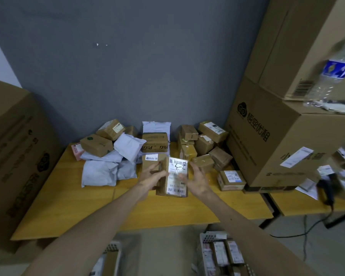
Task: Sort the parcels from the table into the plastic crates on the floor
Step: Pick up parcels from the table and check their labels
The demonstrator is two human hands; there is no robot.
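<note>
A small brown cardboard parcel [172, 177] with a white shipping label facing me is held upright above the yellow table [68, 200]. My left hand [152, 176] grips its left side, fingers curled round the edge. My right hand [197, 181] touches its right side with fingers spread and relaxed. Behind it lie a heap of brown box parcels [204, 144] and white poly bag parcels [100, 172]. Two white plastic crates stand on the floor below the table edge: one at bottom right [204, 248] holding several parcels, one at bottom left [116, 253] partly hidden by my left arm.
Large cardboard cartons flank the table: one at left [14, 156], a stack at right [277, 136] with a plastic water bottle [333, 72] on it. A second table at right [299, 206] carries more parcels and a black scanner [327, 188] with a cable running to the floor.
</note>
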